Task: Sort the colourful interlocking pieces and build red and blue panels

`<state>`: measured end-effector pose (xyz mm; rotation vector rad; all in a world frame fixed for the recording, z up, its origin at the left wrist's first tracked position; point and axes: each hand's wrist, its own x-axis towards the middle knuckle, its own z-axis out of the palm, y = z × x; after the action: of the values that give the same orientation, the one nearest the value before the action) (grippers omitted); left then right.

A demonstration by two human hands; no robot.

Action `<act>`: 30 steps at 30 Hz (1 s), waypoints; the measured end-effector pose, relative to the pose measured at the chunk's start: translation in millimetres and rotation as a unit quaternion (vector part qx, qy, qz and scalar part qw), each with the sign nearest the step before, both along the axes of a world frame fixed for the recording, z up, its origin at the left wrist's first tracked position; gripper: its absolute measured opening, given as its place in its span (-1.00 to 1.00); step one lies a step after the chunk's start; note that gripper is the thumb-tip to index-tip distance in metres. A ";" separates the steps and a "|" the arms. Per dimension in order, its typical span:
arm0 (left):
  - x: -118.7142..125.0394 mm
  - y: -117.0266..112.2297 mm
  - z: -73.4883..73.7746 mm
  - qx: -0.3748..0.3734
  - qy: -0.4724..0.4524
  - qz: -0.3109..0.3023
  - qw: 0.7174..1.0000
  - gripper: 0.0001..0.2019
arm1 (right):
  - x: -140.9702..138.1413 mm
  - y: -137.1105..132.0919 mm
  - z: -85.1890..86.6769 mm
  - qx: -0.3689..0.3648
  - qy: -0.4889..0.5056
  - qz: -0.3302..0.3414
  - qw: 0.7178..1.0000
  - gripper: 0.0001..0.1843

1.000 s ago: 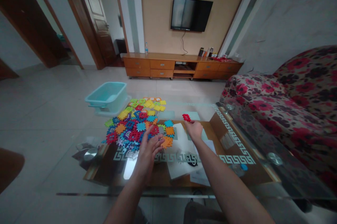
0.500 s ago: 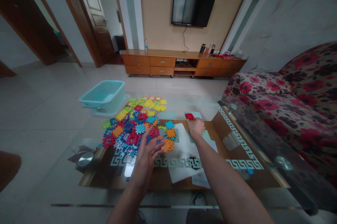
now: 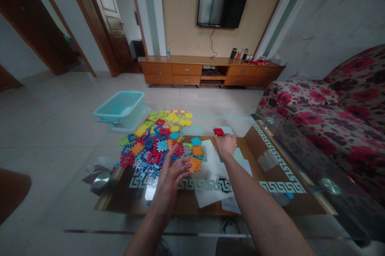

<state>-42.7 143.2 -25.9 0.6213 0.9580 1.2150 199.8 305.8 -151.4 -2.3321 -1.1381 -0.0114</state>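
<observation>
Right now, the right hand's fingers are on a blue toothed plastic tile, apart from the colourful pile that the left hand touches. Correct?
Not quite. The head view shows that the toothed plastic tile at the fingers of the right hand is red, not blue. It does lie apart from the colourful pile of tiles, whose near edge the left hand touches.

head view, forward and down

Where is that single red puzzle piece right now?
In the head view, the red piece is at the fingertips of the right hand, over the glass table, right of the colourful pile.
</observation>
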 end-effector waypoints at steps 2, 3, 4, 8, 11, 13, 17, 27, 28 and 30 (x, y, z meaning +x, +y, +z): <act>-0.2 0.2 0.0 0.000 -0.001 0.000 1.000 -0.18 | -0.3 0.1 -0.7 0.002 -0.002 -0.001 1.000 -0.52; -0.2 0.4 0.0 0.000 -0.002 0.001 1.000 -0.18 | -0.4 0.2 -0.9 0.002 -0.003 -0.002 1.000 -0.51; -0.3 0.4 0.1 -0.001 -0.002 0.002 1.000 -0.19 | -0.4 0.3 -1.0 0.002 -0.004 -0.002 1.000 -0.50; -0.2 0.2 0.7 -0.004 -0.001 -0.001 1.000 -0.19 | -0.6 0.1 -0.5 0.002 -0.006 -0.001 1.000 -0.49; -0.1 -0.1 0.9 -0.004 0.003 -0.003 1.000 -0.19 | -0.8 -0.7 0.1 0.004 -0.007 0.004 1.000 -0.50; 0.0 -0.1 0.4 -0.002 0.005 -0.006 1.000 -0.20 | -0.9 -1.2 0.2 0.005 -0.007 0.007 1.000 -0.50; -0.1 0.6 -1.7 -0.001 0.005 -0.009 1.000 -0.18 | -0.9 -1.7 0.6 0.004 -0.001 0.013 1.000 -0.51; -1.6 2.4 -7.2 -0.009 0.009 -0.020 1.000 -0.18 | -1.4 -2.3 1.5 0.008 -0.005 0.010 1.000 -0.52; -1.4 2.6 -7.3 -0.011 0.008 -0.020 1.000 -0.18 | -1.5 -2.2 1.4 0.008 -0.005 0.009 1.000 -0.51; -0.9 2.9 -6.7 -0.015 0.008 -0.019 1.000 -0.18 | -1.5 -1.8 0.8 0.008 -0.005 0.007 1.000 -0.51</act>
<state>-43.7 146.0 -32.6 0.6232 0.9723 1.1607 198.3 304.0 -150.6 -2.3110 -1.1555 -0.0263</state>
